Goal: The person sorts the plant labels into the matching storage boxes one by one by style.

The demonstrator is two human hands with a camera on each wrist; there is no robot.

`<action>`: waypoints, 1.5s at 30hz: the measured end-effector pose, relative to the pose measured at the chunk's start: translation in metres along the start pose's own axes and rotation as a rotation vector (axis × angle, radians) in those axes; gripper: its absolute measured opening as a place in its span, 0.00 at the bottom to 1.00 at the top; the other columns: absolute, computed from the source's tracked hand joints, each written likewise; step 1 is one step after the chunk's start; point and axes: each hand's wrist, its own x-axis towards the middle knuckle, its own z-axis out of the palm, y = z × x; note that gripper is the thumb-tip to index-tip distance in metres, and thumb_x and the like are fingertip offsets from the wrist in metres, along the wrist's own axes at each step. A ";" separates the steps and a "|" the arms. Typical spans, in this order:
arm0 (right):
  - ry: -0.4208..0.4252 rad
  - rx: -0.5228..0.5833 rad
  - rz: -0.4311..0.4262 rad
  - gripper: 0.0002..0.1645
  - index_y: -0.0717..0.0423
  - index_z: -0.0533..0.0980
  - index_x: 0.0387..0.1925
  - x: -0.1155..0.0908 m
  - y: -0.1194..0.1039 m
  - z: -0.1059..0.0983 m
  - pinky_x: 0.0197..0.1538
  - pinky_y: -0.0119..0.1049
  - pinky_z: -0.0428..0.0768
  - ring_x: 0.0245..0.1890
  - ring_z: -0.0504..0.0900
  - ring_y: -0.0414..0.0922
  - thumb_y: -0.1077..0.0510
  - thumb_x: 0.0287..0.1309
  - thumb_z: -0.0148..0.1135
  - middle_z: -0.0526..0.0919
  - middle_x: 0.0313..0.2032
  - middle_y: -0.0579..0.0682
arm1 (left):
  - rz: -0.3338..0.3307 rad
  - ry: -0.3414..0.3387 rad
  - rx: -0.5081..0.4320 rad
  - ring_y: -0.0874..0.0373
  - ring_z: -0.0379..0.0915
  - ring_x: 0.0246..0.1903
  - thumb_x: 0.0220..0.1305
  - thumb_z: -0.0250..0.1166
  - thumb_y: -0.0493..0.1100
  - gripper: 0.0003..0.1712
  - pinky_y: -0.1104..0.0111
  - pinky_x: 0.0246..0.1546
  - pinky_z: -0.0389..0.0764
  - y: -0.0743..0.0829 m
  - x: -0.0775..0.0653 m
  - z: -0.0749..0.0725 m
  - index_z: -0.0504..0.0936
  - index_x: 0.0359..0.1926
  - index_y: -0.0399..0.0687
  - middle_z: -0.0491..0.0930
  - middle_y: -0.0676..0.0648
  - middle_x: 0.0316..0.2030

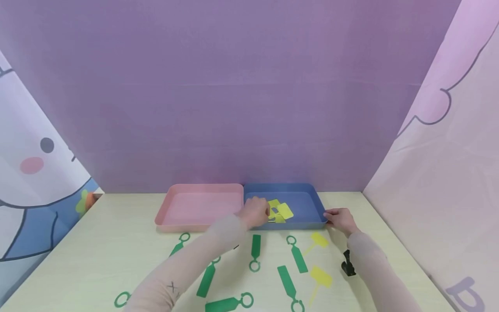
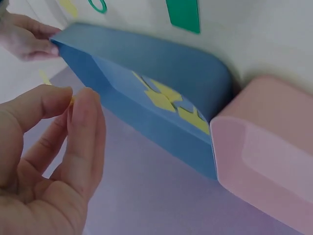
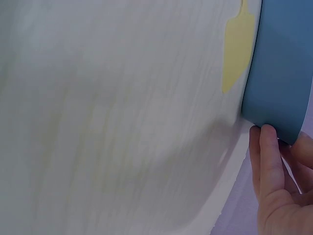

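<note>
In the left wrist view, my left hand (image 2: pixel 58 142) pinches a thin yellow piece, probably a tag (image 2: pixel 73 100), between thumb and fingertips; most of it is hidden. The head view has this hand (image 1: pixel 255 212) over the left part of the blue tray (image 1: pixel 304 187). Several flat yellow tags (image 1: pixel 286 211) lie overlapping inside that tray. At the tray's right front corner, my right hand (image 1: pixel 341 220) holds the rim. Its thumb is on one side of the wall (image 3: pixel 279 83) and its fingers are on the other, as the right wrist view shows.
A pink tray (image 1: pixel 200 203) adjoins the blue one on the left. Several green tags with ring ends (image 1: pixel 255 245) are spread over the table. Yellow tags with thin tails (image 1: pixel 321 276) lie before the blue tray. A small black object (image 1: pixel 348 266) is by the right forearm.
</note>
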 end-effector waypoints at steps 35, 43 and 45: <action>0.010 0.021 -0.004 0.19 0.79 0.70 0.49 -0.002 -0.001 0.006 0.38 0.36 0.82 0.36 0.84 0.51 0.66 0.60 0.52 0.77 0.46 0.72 | 0.034 -0.079 0.094 0.62 0.72 0.22 0.57 0.60 0.33 0.11 0.70 0.33 0.76 -0.001 0.045 0.039 0.84 0.22 0.46 0.83 0.51 0.29; 0.012 0.022 0.009 0.19 0.79 0.70 0.49 -0.002 -0.003 0.007 0.38 0.36 0.82 0.37 0.84 0.51 0.67 0.60 0.51 0.76 0.46 0.72 | 0.006 -0.075 0.063 0.59 0.77 0.30 0.58 0.58 0.32 0.10 0.71 0.31 0.77 0.000 0.046 0.042 0.85 0.29 0.45 0.84 0.50 0.37; 0.016 0.023 0.012 0.18 0.79 0.70 0.49 -0.003 -0.003 0.007 0.37 0.36 0.82 0.37 0.84 0.52 0.67 0.60 0.51 0.76 0.46 0.72 | 0.002 -0.066 0.058 0.59 0.78 0.30 0.59 0.58 0.32 0.10 0.72 0.31 0.77 -0.001 0.047 0.044 0.85 0.29 0.45 0.83 0.51 0.39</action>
